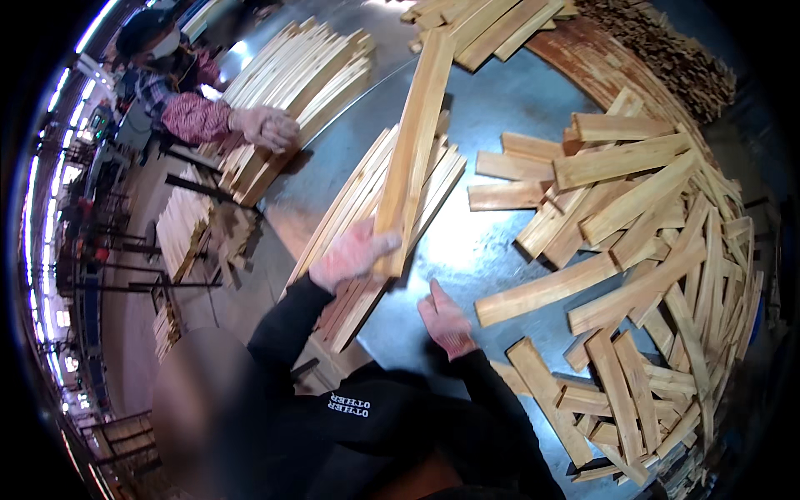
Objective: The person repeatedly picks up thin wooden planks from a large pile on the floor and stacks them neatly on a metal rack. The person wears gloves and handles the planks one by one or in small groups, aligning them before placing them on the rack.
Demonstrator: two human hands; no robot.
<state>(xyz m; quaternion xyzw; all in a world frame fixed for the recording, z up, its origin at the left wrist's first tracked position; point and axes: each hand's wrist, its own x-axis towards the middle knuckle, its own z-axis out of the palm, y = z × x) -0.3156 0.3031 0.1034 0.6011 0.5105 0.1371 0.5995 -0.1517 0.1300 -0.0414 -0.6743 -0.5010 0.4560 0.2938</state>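
Note:
My left hand grips the near end of a long pale wooden slat, which angles up and away over a neat stack of slats lying on the grey metal table. Hovering just right of that stack, my right hand holds nothing, with fingers loosely apart above the table. Both hands wear thin light gloves, and black sleeves cover my forearms.
A big loose heap of short wooden boards fills the table's right side. Another person's gloved hand rests on a second stack of slats at the upper left. More slats lie at the far edge, and wood bundles sit below on the left.

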